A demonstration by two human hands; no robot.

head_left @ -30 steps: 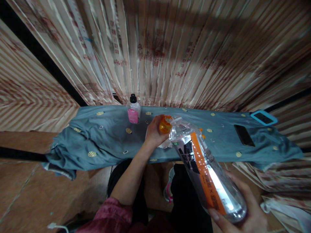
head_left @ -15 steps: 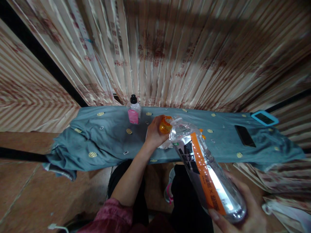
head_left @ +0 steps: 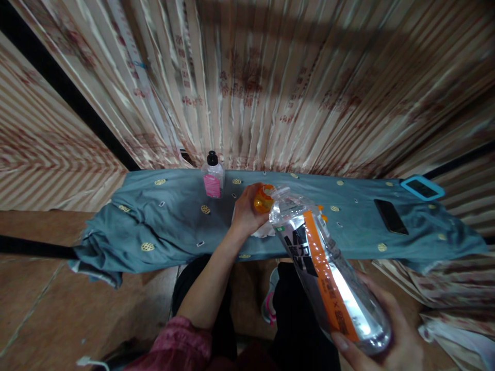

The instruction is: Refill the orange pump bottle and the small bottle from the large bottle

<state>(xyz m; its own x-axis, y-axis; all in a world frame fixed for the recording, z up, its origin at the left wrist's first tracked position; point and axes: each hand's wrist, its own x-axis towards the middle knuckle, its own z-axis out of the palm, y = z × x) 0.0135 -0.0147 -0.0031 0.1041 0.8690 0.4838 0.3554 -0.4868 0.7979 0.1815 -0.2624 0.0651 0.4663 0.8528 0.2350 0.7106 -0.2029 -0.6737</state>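
Note:
In the head view my right hand [head_left: 390,330] grips the base of a large clear plastic bottle [head_left: 325,273] with a silver and orange label. The bottle is tilted, its mouth pointing away from me and to the left. My left hand [head_left: 247,211] is closed around a small translucent orange container [head_left: 263,201], whose rim is at the bottle's mouth. Whether liquid is flowing between them I cannot tell. Beneath the left hand lies a crumpled white tissue [head_left: 265,230], partly hidden. Small orange pieces [head_left: 322,212] show just behind the bottle, mostly covered by it.
A clear bottle with a pink label and black cap [head_left: 213,178] stands left of my hand. On the right of the blue-grey cloth [head_left: 178,226] lie a dark phone [head_left: 390,216] and a light-blue framed device [head_left: 422,188]. A striped curtain [head_left: 247,93] hangs behind.

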